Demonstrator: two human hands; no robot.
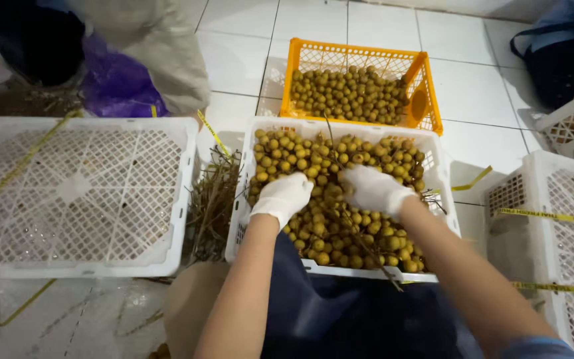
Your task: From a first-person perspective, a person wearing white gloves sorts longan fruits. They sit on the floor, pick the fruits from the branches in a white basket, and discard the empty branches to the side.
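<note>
Both my hands wear white gloves and reach into a white plastic crate (pixel 444 178) full of small round yellow-brown fruits (pixel 320 229) on thin brown stems. My left hand (pixel 283 197) is curled over fruits near the crate's left side. My right hand (pixel 373 189) grips a cluster of fruits at the crate's middle, where a long stem (pixel 367 246) runs down toward the near rim. The fingertips of both hands are buried among the fruits.
An orange crate (pixel 426 80) holding loose fruits stands behind the white one. An upturned white crate (pixel 81 193) lies at left, with a pile of bare twigs (pixel 214 199) between. More white crates (pixel 559 226) stand at right. White tiled floor beyond; bags at the far corners.
</note>
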